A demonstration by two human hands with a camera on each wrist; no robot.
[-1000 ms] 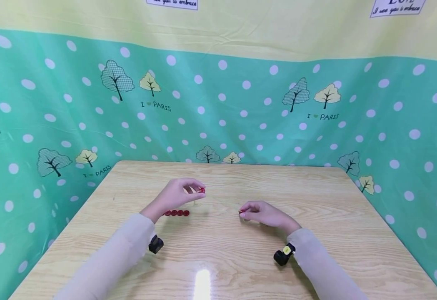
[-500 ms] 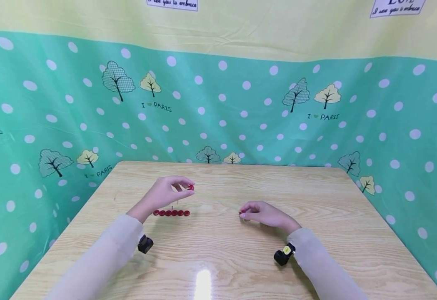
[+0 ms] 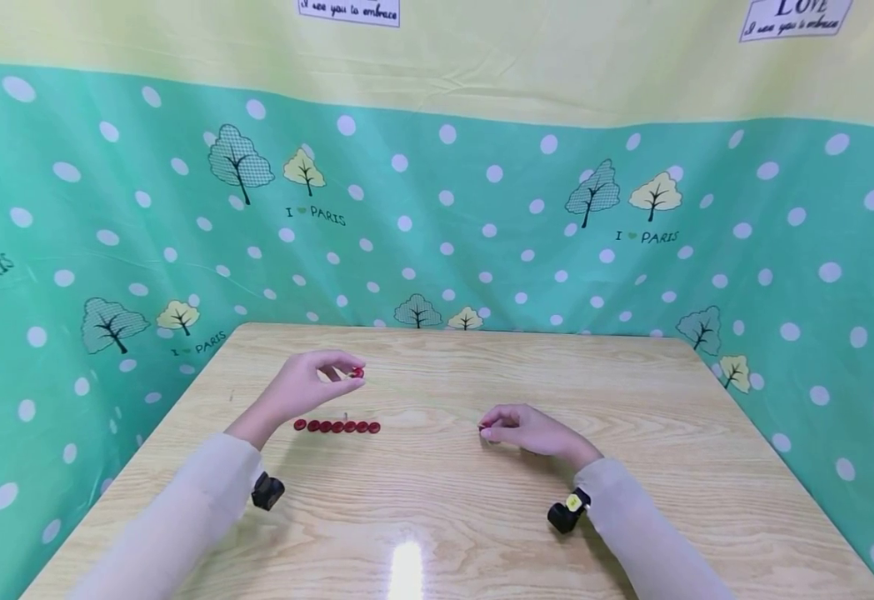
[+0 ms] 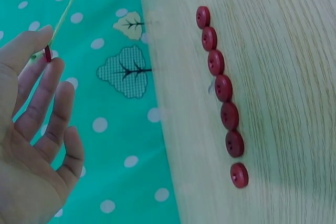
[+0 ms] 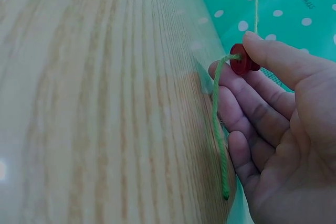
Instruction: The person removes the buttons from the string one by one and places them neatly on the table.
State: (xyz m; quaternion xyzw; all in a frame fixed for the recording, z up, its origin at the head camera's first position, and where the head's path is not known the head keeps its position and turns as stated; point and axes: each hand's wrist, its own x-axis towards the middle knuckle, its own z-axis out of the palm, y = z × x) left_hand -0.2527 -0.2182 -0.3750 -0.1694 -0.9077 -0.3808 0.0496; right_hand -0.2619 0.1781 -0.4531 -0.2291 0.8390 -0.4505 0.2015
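My left hand (image 3: 303,388) pinches a red button (image 4: 48,53) between thumb and fingertips, raised above the table left of centre. A thin green string (image 4: 67,10) runs from that button toward the right hand, stretched nearly straight. Lower and to the right, my right hand (image 3: 532,430) pinches another red button (image 5: 240,59) threaded on the same string, with what looks like a second one tight behind it under the thumb. The loose string end (image 5: 216,124) dangles from this button's hole. Below the left hand, a row of several red buttons (image 3: 337,427) lies on the table.
The wooden table (image 3: 437,492) reaches back to a green polka-dot curtain (image 3: 444,200). A small light bit (image 4: 211,87) lies beside the button row. Both wrists wear black cameras, the left camera (image 3: 267,492) and the right camera (image 3: 567,512).
My left hand has moved left with its button, away from the right hand, uncovering more of the button row. The string between the hands now shows as a straight line. My right hand stays in place.
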